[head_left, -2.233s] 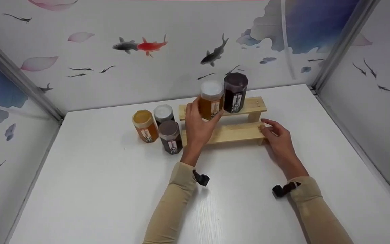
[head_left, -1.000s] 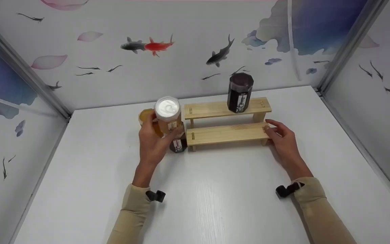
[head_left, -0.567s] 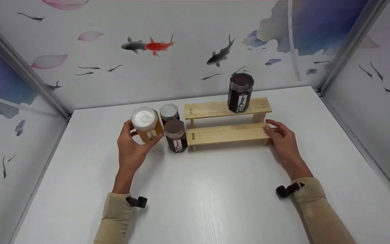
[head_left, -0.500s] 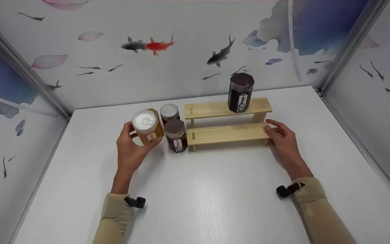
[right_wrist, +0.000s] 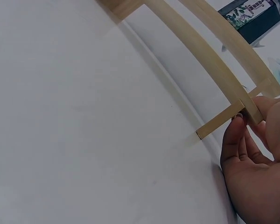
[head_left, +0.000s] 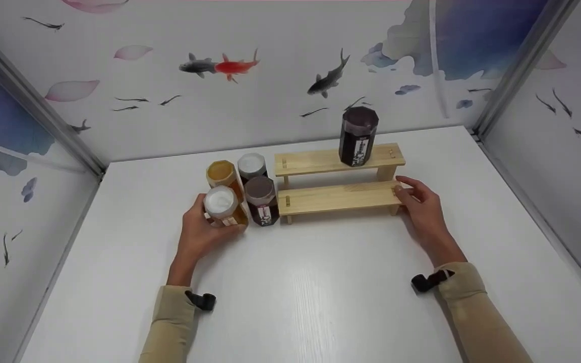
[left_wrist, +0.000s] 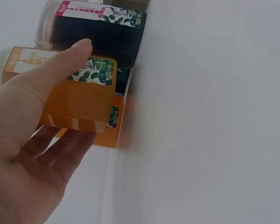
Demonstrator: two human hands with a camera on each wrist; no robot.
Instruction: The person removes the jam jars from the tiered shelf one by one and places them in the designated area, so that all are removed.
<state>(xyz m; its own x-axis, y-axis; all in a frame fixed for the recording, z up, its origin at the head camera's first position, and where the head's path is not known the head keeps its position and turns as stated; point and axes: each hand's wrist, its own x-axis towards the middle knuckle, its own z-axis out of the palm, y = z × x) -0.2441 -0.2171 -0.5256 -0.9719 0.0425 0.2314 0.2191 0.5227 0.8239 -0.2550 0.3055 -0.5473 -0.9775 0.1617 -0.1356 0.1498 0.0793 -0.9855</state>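
Note:
My left hand [head_left: 202, 229] grips an amber jar with a white lid [head_left: 224, 205], thumb on the near side and fingers round the far left side. In the left wrist view that amber jar [left_wrist: 79, 100] lies close beside a dark jar [left_wrist: 95, 37]; whether its base touches the table cannot be told. Behind it stands a yellow-topped amber jar [head_left: 221, 174], partly hidden. To its right are a dark-lidded jar [head_left: 262, 201] and a white-lidded dark jar [head_left: 251, 165]. My right hand [head_left: 424, 212] pinches the right end of the two-step wooden rack's lower shelf [head_left: 341, 197].
One dark jar [head_left: 358, 136] stands on the right part of the rack's upper shelf [head_left: 310, 161]. The white table [head_left: 295, 287] ends at a patterned back wall [head_left: 270, 111], with panels on both sides. Jars crowd the rack's left end.
My left hand took the white-lidded amber jar off the upper shelf, carried it left, then lowered it toward me, in front of the yellow-topped jar. The right hand has stayed on the rack.

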